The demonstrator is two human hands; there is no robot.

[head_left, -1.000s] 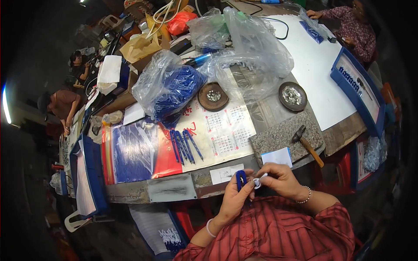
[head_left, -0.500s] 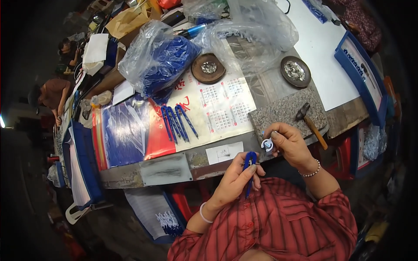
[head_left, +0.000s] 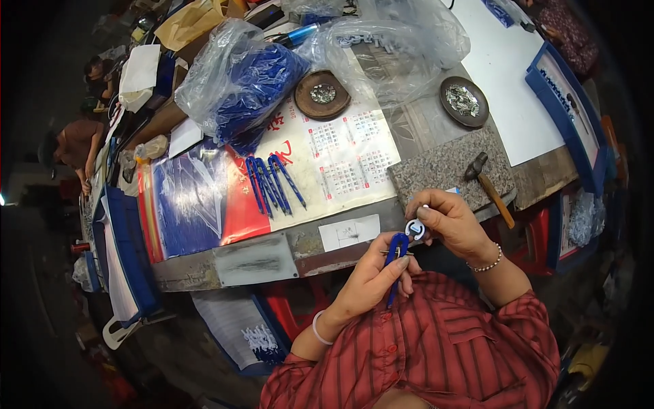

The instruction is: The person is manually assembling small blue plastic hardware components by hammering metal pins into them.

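At the near edge of the workbench, your left hand pinches a slim blue piece; just beside its far end, your right hand pinches a small white ring-shaped part. Whether they touch is unclear.

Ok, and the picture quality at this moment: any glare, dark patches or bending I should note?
Head view: white glare streaks the glossy poster and plastic bag; head view: corners go black, the left background is dim; head view: the table edge looks bowed; head view: left hand and right hand read clearly, but the small white piece shows little detail.
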